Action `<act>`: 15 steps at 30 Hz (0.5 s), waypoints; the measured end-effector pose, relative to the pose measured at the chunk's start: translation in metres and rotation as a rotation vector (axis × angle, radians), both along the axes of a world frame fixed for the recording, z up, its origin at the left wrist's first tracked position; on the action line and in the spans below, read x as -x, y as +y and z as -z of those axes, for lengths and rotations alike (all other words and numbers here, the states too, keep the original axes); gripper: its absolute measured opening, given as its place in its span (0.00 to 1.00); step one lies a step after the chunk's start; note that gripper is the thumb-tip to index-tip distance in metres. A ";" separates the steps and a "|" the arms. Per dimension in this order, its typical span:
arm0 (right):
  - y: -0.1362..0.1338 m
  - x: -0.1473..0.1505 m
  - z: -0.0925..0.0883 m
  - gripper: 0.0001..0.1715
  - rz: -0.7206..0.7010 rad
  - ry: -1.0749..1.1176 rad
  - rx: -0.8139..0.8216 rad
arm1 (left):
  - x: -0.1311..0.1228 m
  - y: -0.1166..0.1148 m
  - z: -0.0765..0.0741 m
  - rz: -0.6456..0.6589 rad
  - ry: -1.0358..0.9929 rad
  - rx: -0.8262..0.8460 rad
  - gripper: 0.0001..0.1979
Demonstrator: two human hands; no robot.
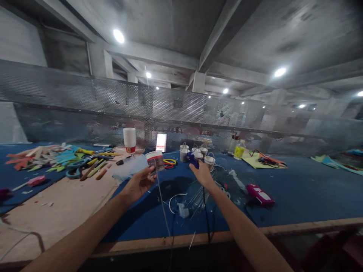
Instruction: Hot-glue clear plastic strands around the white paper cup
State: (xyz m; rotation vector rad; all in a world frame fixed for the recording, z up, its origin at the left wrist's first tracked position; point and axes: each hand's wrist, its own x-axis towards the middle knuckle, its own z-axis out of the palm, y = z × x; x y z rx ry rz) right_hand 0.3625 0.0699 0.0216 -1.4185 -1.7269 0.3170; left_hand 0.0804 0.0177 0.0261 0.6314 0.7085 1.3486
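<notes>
My left hand [143, 179] grips a short white paper cup [155, 155] with a red band, held above the blue mat. A thin pale strand [162, 200] runs down from near the cup to the table's front edge. In my right hand [202, 173] is a dark blue glue gun [193, 160], its body partly hidden by my fingers. A black cord [205, 215] trails below that hand. Just beyond the glue gun stand several small white cups with wire handles, one of them a cup [209, 162] at the right.
At the left lie coloured strips [42, 156] and teal-handled scissors [74, 172]. A stack of paper cups [129, 138] and a lit phone screen [160, 142] stand at the back. To the right are a yellow-labelled bottle [239, 150] and a magenta device [260, 195]. Thin wires [200, 196] lie centrally.
</notes>
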 end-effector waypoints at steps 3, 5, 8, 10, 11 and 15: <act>0.002 0.006 -0.005 0.20 -0.116 0.364 0.074 | 0.000 -0.002 0.001 0.014 0.017 -0.005 0.08; 0.000 0.013 -0.007 0.22 -0.218 0.560 0.099 | -0.001 -0.004 0.001 0.018 0.030 -0.010 0.09; -0.009 0.025 -0.007 0.27 -0.330 0.635 0.086 | -0.002 -0.004 0.001 0.032 0.044 -0.014 0.08; -0.018 0.032 -0.005 0.29 -0.345 0.568 0.079 | -0.002 -0.003 0.003 0.049 0.055 -0.032 0.08; -0.023 0.035 -0.004 0.29 -0.352 0.540 0.085 | -0.002 -0.002 0.004 0.061 0.063 -0.050 0.08; -0.040 0.042 0.002 0.26 -0.411 0.531 0.052 | -0.004 0.002 0.009 0.107 0.112 -0.132 0.11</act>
